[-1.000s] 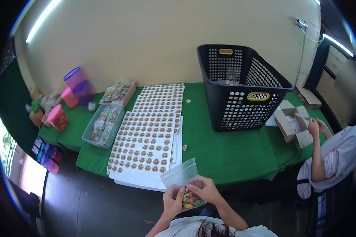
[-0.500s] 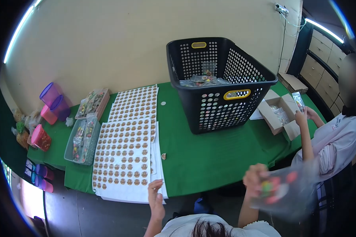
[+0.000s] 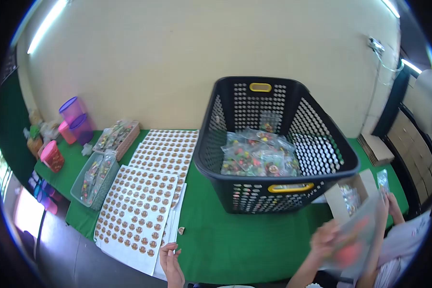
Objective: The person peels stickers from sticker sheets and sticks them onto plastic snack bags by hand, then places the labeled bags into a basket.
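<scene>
My right hand [image 3: 324, 239] is closed on the top of a clear plastic bag [image 3: 353, 245] with red, orange and green pieces inside, blurred by motion. The bag hangs above the front right of the table. Lower down, my left hand [image 3: 172, 265] is held up by the table's front edge, fingers loosely bent and apart, with nothing visible in it. Closest to that hand are white sheets [image 3: 134, 206] printed with rows of round brown stickers. A small loose sticker [image 3: 181, 230] lies on the green cloth beside them.
A black perforated basket [image 3: 269, 194] with yellow-rimmed handles contains many filled bags [image 3: 259, 156]. At right, a person's hand [image 3: 394, 207] holds a small packet [image 3: 382, 178] near an open carton [image 3: 338, 201]. A green basket [image 3: 97, 185], pink tray [image 3: 127, 143] and purple cups [image 3: 81, 128] stand left.
The view has tilted and come closer, showing more bags inside the black basket. My right hand still holds the plastic bag, which has swung to a more upright angle.
</scene>
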